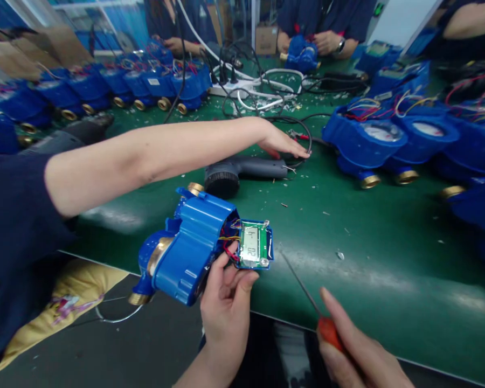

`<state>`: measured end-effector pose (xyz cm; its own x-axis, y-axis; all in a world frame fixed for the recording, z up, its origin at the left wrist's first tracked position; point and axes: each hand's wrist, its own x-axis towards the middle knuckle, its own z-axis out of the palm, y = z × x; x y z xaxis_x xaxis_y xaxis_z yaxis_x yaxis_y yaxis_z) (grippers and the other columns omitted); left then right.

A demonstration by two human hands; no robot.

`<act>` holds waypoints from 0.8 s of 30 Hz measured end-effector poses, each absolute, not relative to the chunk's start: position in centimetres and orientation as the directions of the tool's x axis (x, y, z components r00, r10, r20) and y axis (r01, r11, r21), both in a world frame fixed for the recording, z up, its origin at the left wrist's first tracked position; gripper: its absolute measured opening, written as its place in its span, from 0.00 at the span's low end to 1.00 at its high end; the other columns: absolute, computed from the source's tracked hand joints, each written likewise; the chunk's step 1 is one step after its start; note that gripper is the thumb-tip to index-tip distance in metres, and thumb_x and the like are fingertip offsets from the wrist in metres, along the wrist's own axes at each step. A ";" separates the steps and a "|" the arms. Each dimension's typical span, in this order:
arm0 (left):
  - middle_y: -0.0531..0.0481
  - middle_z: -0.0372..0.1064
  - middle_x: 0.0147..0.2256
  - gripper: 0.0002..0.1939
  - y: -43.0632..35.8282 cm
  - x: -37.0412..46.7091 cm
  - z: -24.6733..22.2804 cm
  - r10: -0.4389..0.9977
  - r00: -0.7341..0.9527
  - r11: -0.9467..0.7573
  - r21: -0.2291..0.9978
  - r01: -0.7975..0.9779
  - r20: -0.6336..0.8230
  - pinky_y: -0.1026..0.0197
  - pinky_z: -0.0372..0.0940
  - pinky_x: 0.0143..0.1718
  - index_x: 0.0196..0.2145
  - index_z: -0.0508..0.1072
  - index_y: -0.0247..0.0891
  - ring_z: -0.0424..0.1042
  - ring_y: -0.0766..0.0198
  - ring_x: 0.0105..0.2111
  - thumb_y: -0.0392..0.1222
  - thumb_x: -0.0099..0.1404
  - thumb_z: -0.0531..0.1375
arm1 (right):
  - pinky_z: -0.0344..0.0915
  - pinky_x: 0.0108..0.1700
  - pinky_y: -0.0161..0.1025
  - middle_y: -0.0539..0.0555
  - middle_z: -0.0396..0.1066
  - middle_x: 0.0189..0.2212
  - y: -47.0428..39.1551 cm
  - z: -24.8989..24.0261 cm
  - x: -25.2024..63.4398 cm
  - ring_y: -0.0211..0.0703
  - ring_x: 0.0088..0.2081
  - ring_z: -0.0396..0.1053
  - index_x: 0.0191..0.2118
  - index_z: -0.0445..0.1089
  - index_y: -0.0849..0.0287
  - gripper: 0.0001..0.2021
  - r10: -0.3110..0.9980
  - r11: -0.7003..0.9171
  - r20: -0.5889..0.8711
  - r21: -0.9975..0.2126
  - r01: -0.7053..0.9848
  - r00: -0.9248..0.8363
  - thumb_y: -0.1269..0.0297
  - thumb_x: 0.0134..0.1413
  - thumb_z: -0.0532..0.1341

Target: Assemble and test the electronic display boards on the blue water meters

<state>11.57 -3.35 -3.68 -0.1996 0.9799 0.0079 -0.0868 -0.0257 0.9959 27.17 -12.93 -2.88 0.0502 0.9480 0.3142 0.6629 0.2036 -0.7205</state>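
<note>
The left hand (226,307) holds the display circuit board (251,242) in a narrow grip at its near edge, thumb in front and fingers reaching underneath. The board sits just right of the blue water meter (189,242), joined to it by red wires (229,251) and yellow wires (231,237). These leads look like the weak point: should the board be drawn right while the meter lags, a joint could pull loose, or a wire could be pinched at the housing's opening.

The right hand (358,353) is closed around the orange-red handle of a screwdriver (328,331), whose blade points far and left, its tip right of the board and apart from it. A slip from there could scratch the display or bridge contacts on the exposed green surface.

The meter's near brass fitting (140,298) appears beyond the near edge of the green worktable (303,215). How well the body is supported cannot be told; if poorly, a nudge could tip it and drag the board along.

A co-worker's arm (153,153) stretches across from the left, beyond the meter, above a dark gray hand tool (258,168). Pulling back low, it could knock the meter.
</note>
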 end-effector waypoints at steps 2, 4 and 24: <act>0.51 0.80 0.38 0.20 -3.3 11.6 -3.7 0.982 -0.188 -0.011 0.996 -0.093 -0.007 0.72 0.72 0.39 0.48 0.70 0.38 0.79 0.66 0.35 0.31 0.58 0.66 | 0.66 0.25 0.26 0.52 0.72 0.34 -12.4 -2.3 27.9 0.34 0.27 0.71 0.61 0.59 0.56 0.18 0.956 0.135 0.263 -0.783 0.607 0.127 0.62 0.68 0.51; 0.48 0.80 0.40 0.22 -3.4 11.7 -3.7 0.982 -0.188 0.005 0.995 -0.096 -0.023 0.70 0.73 0.41 0.49 0.69 0.38 0.79 0.64 0.37 0.32 0.57 0.66 | 0.65 0.26 0.27 0.49 0.67 0.28 -10.9 -1.4 28.6 0.34 0.24 0.66 0.51 0.61 0.56 0.12 0.952 0.158 0.273 -0.822 0.547 0.136 0.59 0.69 0.48; 0.39 0.75 0.47 0.22 -2.9 12.4 -5.6 0.968 -0.251 0.022 1.000 0.018 -0.017 0.50 0.71 0.51 0.48 0.70 0.38 0.76 0.52 0.46 0.39 0.56 0.67 | 0.48 0.28 0.30 0.43 0.62 0.22 4.0 3.9 25.5 0.30 0.25 0.57 0.27 0.64 0.60 0.09 0.851 0.284 -0.159 -0.663 0.692 -0.500 0.70 0.53 0.65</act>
<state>12.39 -2.85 -5.62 -0.2505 0.9680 -0.0171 0.0177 0.0222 0.9996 25.46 3.97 3.92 -0.5005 0.8511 -0.1586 0.6925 0.2836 -0.6633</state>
